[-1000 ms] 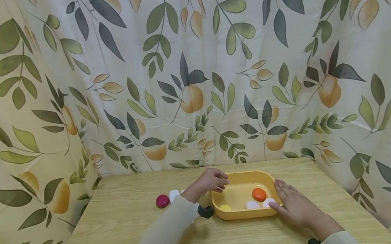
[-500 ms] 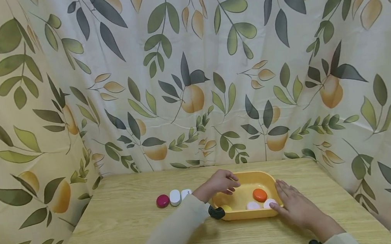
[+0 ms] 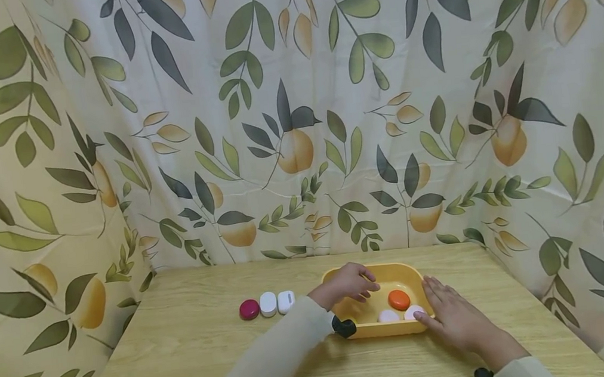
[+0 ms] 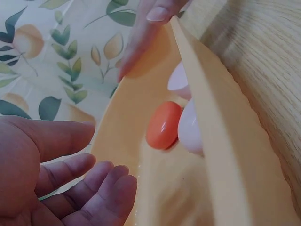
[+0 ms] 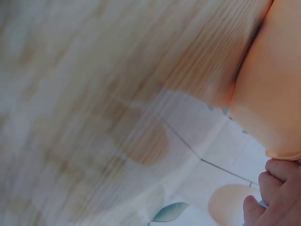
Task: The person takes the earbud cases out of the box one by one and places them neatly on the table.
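Observation:
My left hand (image 3: 349, 281) hovers over the left part of a yellow-orange tray (image 3: 387, 329). In the left wrist view its fingers (image 4: 110, 197) are loosely bent, thumb apart, with nothing between them. My right hand (image 3: 460, 315) rests on the tray's right side, fingers straight along the rim and thumb at the front corner. Inside the tray lie a glossy orange disc-like piece (image 3: 398, 300) and two pale pink pieces, one at the front middle (image 3: 388, 316) and the other by my right thumb (image 3: 413, 311).
Left of the tray, a dark red round piece (image 3: 249, 309), a white rounded piece (image 3: 268, 304) and a white case-like piece with a small dark mark (image 3: 286, 302) stand in a row on the wooden table (image 3: 186, 342). A leaf-patterned curtain (image 3: 304, 212) closes off the back and sides.
My left hand has moved right, further over the tray, uncovering the white case-like piece. A yellow piece in the tray's front left is now hidden behind my left wrist. My right hand stays put.

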Demonstrator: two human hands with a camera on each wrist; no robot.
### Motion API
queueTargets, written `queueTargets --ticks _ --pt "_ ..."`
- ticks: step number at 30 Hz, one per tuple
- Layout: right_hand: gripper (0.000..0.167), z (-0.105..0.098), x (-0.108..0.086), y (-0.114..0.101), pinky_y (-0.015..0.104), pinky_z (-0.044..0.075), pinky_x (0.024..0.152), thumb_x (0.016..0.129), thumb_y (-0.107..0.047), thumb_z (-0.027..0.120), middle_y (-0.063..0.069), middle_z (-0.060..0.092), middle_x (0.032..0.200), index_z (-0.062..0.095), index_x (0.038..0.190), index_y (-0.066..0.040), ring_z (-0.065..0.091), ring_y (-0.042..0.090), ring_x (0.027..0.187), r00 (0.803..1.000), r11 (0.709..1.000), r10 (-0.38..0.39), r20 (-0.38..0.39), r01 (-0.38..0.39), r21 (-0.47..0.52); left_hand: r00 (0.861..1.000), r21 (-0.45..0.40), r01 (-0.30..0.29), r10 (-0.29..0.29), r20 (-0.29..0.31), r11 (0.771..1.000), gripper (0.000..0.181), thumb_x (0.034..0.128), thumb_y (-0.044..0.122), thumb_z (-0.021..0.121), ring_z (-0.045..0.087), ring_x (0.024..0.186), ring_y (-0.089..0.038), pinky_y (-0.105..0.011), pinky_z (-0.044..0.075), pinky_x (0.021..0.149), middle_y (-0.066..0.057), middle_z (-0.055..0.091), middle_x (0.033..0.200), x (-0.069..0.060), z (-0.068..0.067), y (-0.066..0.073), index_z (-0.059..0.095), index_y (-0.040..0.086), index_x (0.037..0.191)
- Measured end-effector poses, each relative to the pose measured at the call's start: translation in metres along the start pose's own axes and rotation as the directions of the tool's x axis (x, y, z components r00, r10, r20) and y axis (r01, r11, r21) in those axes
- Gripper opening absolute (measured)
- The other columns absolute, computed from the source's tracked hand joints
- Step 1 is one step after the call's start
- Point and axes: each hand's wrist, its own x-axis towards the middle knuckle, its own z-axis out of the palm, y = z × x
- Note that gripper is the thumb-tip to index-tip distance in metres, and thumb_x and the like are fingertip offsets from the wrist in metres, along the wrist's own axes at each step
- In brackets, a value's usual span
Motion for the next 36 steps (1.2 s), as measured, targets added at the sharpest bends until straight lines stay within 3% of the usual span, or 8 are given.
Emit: queueTargets --ticks 7,13,29,36 --pt "0.080 -0.002 0.000 -0.002 0.060 0.023 0.110 0.100 -0.053 0.044 0.026 0.024 0.154 0.030 0.145 0.012 0.022 0.043 0.140 1.000 1.000 -0.003 -0.005 0.003 -0.001 1.000 0.020 0.010 -0.010 0.007 1.000 0.013 0.0869 0.007 0.073 0.068 0.083 -0.034 -0.038 0.059 0.065 -0.008 0.065 0.083 -0.001 0.007 0.010 0.063 0.002 0.093" --pt "0.080 -0.007 -0.001 -0.001 0.060 0.020 0.111 0.100 -0.055 0.043 0.025 0.025 0.154 0.032 0.145 0.011 0.021 0.043 0.141 1.000 0.999 -0.005 0.010 0.006 -0.037 1.000 0.018 0.022 -0.022 -0.006 1.000 0.013 0.0860 0.005 0.074 0.068 0.080 -0.032 -0.039 0.059 0.066 -0.007 0.062 0.081 0.002 0.017 0.017 0.062 0.002 0.090" --pt "0.079 -0.018 0.002 -0.007 0.061 0.011 0.112 0.100 -0.058 0.037 0.022 0.031 0.152 0.038 0.143 0.008 0.022 0.042 0.141 0.999 0.987 -0.039 0.025 0.042 -0.152 0.995 0.071 0.095 -0.094 -0.012 0.993 0.013 0.0856 0.008 0.075 0.061 0.073 -0.025 -0.039 0.058 0.070 -0.006 0.059 0.081 0.011 0.024 0.007 0.062 0.005 0.087" --pt "0.079 -0.017 0.000 -0.008 0.061 0.016 0.112 0.100 -0.057 0.037 0.024 0.029 0.152 0.038 0.143 0.010 0.023 0.043 0.140 0.998 0.989 -0.043 0.034 0.048 -0.141 0.995 0.128 0.102 -0.102 -0.004 0.987 0.013 0.0863 0.010 0.074 0.055 0.062 -0.019 -0.032 0.055 0.063 -0.006 0.060 0.076 0.012 0.029 0.002 0.062 0.007 0.082"
